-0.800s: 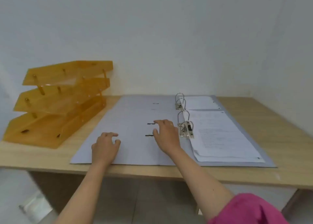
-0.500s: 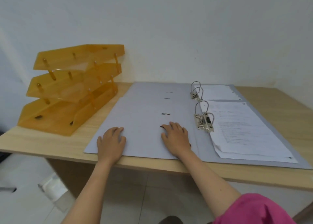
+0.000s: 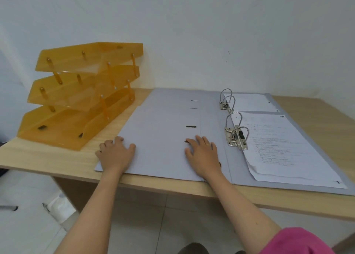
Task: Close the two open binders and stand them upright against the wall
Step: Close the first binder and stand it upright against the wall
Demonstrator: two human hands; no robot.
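Observation:
Two grey lever-arch binders lie open flat on the wooden desk (image 3: pixel 48 157), one behind the other. The near binder (image 3: pixel 159 138) has its left cover spread towards me, a metal ring mechanism (image 3: pixel 237 136) and a stack of written pages (image 3: pixel 284 148) on its right half. The far binder (image 3: pixel 172 98) lies by the white wall (image 3: pixel 192 32), with its own rings (image 3: pixel 227 101) and pages (image 3: pixel 251 102). My left hand (image 3: pixel 116 153) rests flat on the near cover's left front corner. My right hand (image 3: pixel 203 155) lies flat near the spine fold. Neither hand grips anything.
An orange translucent three-tier letter tray (image 3: pixel 82 92) stands at the desk's left, close to the binders' left edge. The desk's front edge runs just under my wrists. A tiled floor (image 3: pixel 172 215) shows below.
My right hand slid back from beside the ring mechanism towards the front edge. My left hand shifted slightly left onto the cover's corner. The view moved closer and to the right.

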